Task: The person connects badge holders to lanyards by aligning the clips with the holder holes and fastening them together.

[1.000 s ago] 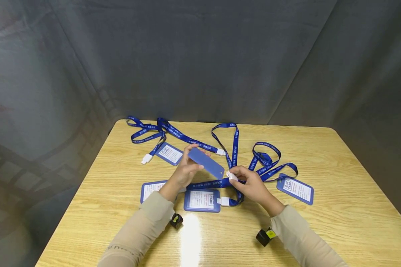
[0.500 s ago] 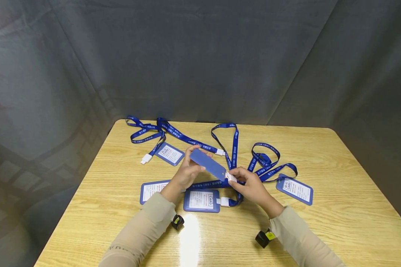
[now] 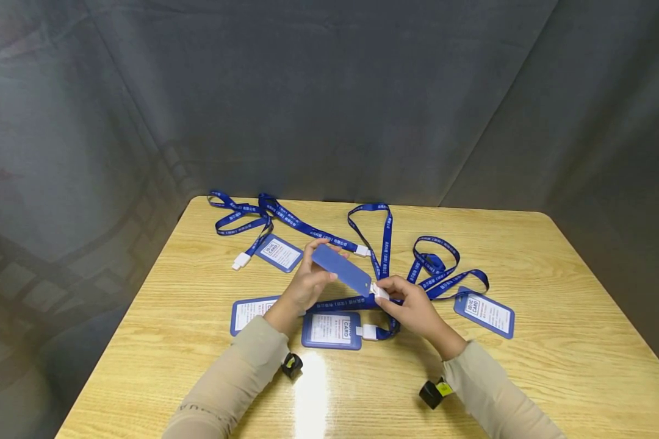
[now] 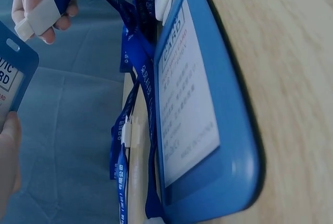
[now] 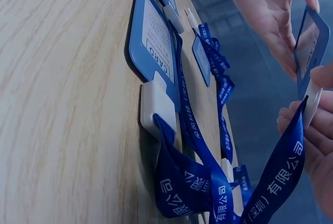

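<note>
Raised over the table, a blue ID card holder (image 3: 340, 269) is pinched by my left hand (image 3: 304, 286) between thumb and fingers. Its slotted end tilts down to the right. My right hand (image 3: 414, 306) pinches the white plastic clip (image 3: 381, 292) of a blue lanyard (image 5: 278, 177). In the left wrist view, the tip of the clip (image 4: 41, 13) is right by the slotted edge of the holder (image 4: 21, 68); whether they touch, I cannot tell. A second card holder (image 3: 331, 330), joined to a white clip (image 3: 369, 331), lies flat below the hands.
More card holders lie at the left (image 3: 248, 313), back left (image 3: 279, 253) and right (image 3: 484, 312). Blue lanyards (image 3: 387, 241) spread in loops across the back and middle of the wooden table (image 3: 571, 366). A grey cloth (image 3: 329, 110) hangs behind.
The left hand and its card holder have shifted slightly right, closing most of the gap to the white clip. The right hand has barely moved.
</note>
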Available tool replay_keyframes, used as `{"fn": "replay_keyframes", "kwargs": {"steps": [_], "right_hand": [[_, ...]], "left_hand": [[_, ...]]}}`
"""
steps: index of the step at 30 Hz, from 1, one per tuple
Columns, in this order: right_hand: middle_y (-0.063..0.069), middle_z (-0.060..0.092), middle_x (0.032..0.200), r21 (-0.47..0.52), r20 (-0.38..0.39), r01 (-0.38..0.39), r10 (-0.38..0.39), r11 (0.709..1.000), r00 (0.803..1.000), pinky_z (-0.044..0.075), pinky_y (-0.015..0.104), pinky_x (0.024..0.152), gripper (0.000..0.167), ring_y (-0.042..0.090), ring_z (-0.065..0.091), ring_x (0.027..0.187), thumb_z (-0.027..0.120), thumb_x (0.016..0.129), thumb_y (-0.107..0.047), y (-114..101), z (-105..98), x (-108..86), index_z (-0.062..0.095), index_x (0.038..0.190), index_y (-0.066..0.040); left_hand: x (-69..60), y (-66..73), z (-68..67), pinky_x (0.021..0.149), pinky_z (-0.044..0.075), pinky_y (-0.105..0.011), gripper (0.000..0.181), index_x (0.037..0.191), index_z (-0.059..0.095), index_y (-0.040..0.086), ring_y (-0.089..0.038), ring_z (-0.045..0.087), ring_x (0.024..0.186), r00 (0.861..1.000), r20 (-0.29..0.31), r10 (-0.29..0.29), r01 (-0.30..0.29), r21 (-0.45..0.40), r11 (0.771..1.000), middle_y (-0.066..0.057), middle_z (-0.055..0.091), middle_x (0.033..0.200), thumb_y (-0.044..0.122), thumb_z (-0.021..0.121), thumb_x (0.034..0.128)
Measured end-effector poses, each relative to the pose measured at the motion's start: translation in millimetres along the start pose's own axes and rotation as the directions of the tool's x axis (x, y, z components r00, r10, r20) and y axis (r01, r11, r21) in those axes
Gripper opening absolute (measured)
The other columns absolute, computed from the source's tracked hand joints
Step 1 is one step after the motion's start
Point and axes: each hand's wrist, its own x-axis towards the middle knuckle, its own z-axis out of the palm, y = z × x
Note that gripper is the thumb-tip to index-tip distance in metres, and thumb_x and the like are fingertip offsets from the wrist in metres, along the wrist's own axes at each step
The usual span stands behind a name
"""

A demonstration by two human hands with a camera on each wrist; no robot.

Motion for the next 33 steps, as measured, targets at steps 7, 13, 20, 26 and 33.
{"fn": "replay_keyframes", "kwargs": {"steps": [7,13,20,26,33], "right_hand": [[0.017,0.059,0.088,0.001,-0.001,0.002,-0.002,1.0,1.0,0.047,0.042,0.07,0.02,0.023,0.055,0.078,0.059,0.074,0.009,-8.6,-0.3,-0.4,0.056,0.093,0.009],[0.018,0.059,0.09,-0.002,0.002,-0.002,0.002,1.0,1.0,0.048,0.035,0.071,0.019,0.024,0.055,0.078,0.059,0.074,0.008,-9.2,0.0,-0.1,0.056,0.093,0.009],[0.018,0.059,0.092,-0.007,0.004,-0.012,0.012,1.0,1.0,0.048,0.034,0.07,0.019,0.024,0.055,0.078,0.059,0.074,0.008,-9.5,1.0,-1.3,0.057,0.093,0.008],[0.017,0.06,0.089,0.022,-0.001,0.001,-0.001,1.0,1.0,0.049,0.029,0.065,0.017,0.021,0.057,0.074,0.06,0.075,0.006,3.0,3.2,-2.0,0.058,0.092,0.007],[0.013,0.061,0.092,0.045,-0.017,0.054,-0.053,0.998,0.998,0.049,0.028,0.062,0.018,0.015,0.058,0.072,0.062,0.076,-0.002,22.9,6.3,-1.1,0.061,0.094,0.002]], "left_hand": [[0.2,0.4,0.3,0.093,0.033,-0.038,0.064,0.121,0.012,0.001,-0.02,0.047,0.105,1.0,-0.004,0.0,0.0,0.0,1.0,-0.01,0.037,0.113,-0.015,0.037,0.0647],[-0.2,0.6,1.1,0.093,0.032,-0.04,0.065,0.122,0.016,0.005,-0.022,0.047,0.105,1.0,-0.008,-0.02,0.021,0.017,1.0,-0.009,0.036,0.112,-0.016,0.038,0.0646],[-2.6,0.5,2.7,0.092,0.033,-0.041,0.063,0.118,0.023,0.012,-0.022,0.046,0.106,1.0,-0.004,-0.021,0.021,0.012,1.0,-0.009,0.036,0.113,-0.019,0.035,0.0651],[-2.8,-0.9,0.7,0.091,0.034,-0.04,0.063,0.119,0.023,0.013,-0.023,0.046,0.106,1.0,0.022,-0.022,0.021,0.025,0.999,-0.009,0.035,0.114,-0.017,0.036,0.0648],[-1.6,-1.5,-1.2,0.094,0.031,-0.04,0.06,0.12,0.022,0.012,-0.023,0.045,0.107,0.997,0.08,0.009,-0.011,0.017,1.0,-0.008,0.036,0.113,-0.017,0.034,0.0685]]}}
